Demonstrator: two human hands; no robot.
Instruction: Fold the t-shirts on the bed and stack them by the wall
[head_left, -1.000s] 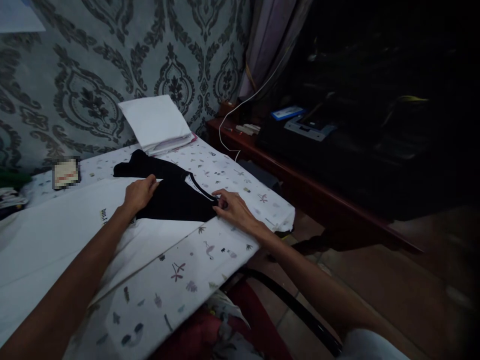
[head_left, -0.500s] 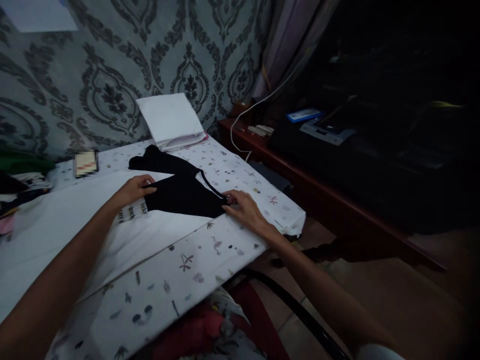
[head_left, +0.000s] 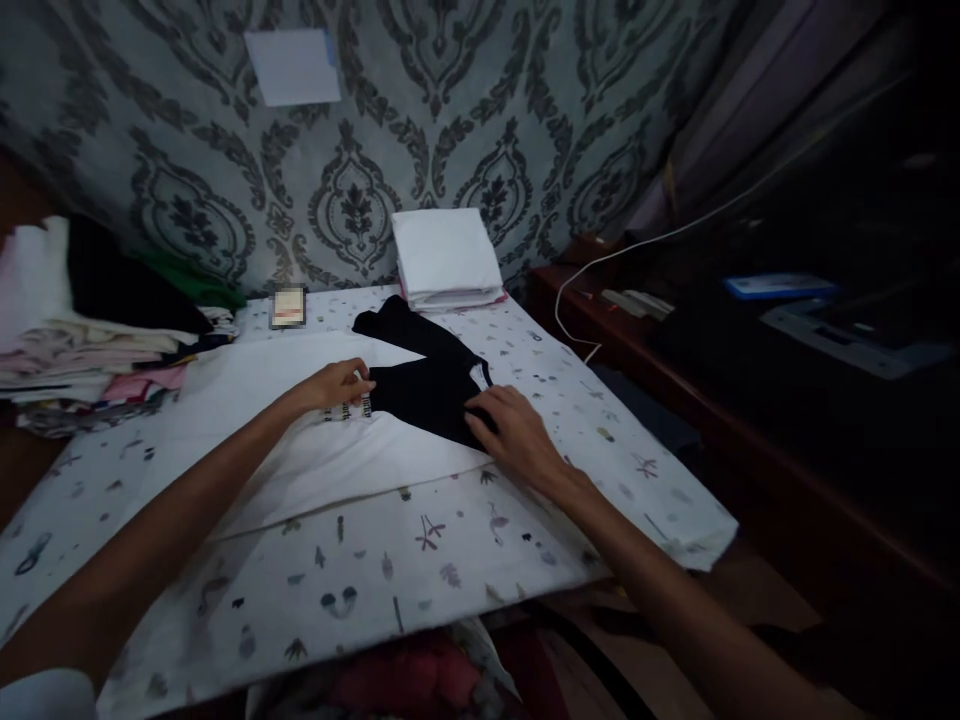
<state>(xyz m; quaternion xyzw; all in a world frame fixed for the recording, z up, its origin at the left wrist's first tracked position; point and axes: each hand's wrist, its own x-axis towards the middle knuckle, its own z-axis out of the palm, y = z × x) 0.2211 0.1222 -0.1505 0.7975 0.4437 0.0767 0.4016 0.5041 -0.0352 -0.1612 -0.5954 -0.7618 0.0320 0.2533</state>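
Observation:
A black-and-white shirt (head_left: 431,385) lies on the patterned table cover, its black part folded over and its neckline to the right. One black sleeve (head_left: 401,322) stretches toward the back. My left hand (head_left: 339,388) pinches the black cloth at its left end, beside a white strip with dark printed lettering (head_left: 351,408). My right hand (head_left: 517,430) is at the neckline end, thumb and fingers closed on the black fabric; its fingertips are partly hidden. White cloth (head_left: 285,460) spreads out beneath and left of the black part.
A folded white stack (head_left: 448,255) stands at the back by the wall. Piled clothes (head_left: 97,340) lie at the left. A small blurred card (head_left: 288,306) rests near the wall. On the right, a white cable (head_left: 637,243) runs across a dark red wooden surface (head_left: 720,430).
The view has swung left, bringing the clothes pile into sight. My right hand has shifted along the neckline and covers more of it. My left hand keeps its pinch on the shirt.

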